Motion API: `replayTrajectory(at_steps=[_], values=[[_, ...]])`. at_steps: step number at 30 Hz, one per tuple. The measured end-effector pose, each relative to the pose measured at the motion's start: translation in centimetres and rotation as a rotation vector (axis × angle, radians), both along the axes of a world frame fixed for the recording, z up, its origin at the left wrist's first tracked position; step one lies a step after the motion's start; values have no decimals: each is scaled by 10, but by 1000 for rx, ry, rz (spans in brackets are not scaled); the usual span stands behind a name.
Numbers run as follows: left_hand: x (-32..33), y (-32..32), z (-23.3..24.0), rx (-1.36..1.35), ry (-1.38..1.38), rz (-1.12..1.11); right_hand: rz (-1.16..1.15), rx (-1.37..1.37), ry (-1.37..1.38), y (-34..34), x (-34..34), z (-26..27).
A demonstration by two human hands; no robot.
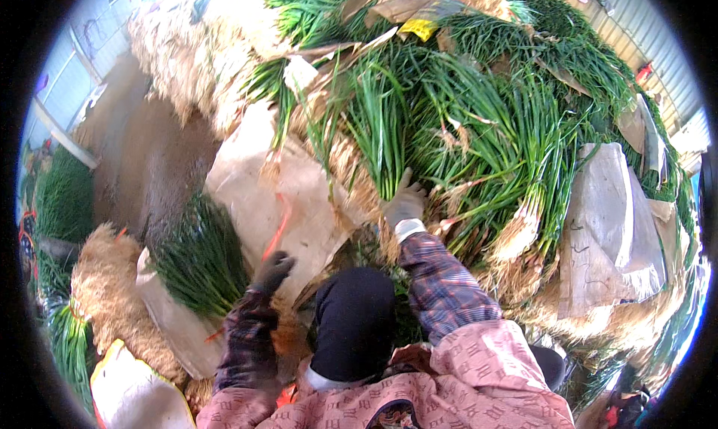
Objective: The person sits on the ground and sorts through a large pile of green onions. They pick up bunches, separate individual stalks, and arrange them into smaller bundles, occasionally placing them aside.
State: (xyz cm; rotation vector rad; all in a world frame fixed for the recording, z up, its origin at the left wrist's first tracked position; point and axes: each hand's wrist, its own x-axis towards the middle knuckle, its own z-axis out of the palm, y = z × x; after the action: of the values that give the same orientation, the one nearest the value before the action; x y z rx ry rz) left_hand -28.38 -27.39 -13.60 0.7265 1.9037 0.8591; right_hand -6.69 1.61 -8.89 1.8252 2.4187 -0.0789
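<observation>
My left hand (274,273), in a dark glove, is over a pale sheet (247,165), its fingers curled at the lower end of an orange strip (275,232). My right hand (405,202), in a grey glove, reaches the base of a bunch of green onions (378,131) and touches its right side. Its fingers are spread, and the bunch partly hides the thumb side; whether it grips the stalks is unclear. Right of that hand, loose green onions (482,137) lie heaped, some with pale roots (516,232) towards me.
At left rests a green onion bundle (196,255) on a light sheet, beside a root mass (112,289). Stacked bundles with roots outward (190,64) border a wet floor (134,148). A whitish sheet (606,232) covers onions at right. My dark-clothed knee (353,322) is between my arms.
</observation>
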Motion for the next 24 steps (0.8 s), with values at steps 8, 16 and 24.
replayTrajectory(at_steps=[8,16,24], values=[[65,198,61,250,6,-354,-120,-59,1029,59,40,14],[-11,231,-29,-97,555,-271,-198,-127,1058,127,76,48],[16,269,-105,29,187,112,-93,228,439,90,73,104]])
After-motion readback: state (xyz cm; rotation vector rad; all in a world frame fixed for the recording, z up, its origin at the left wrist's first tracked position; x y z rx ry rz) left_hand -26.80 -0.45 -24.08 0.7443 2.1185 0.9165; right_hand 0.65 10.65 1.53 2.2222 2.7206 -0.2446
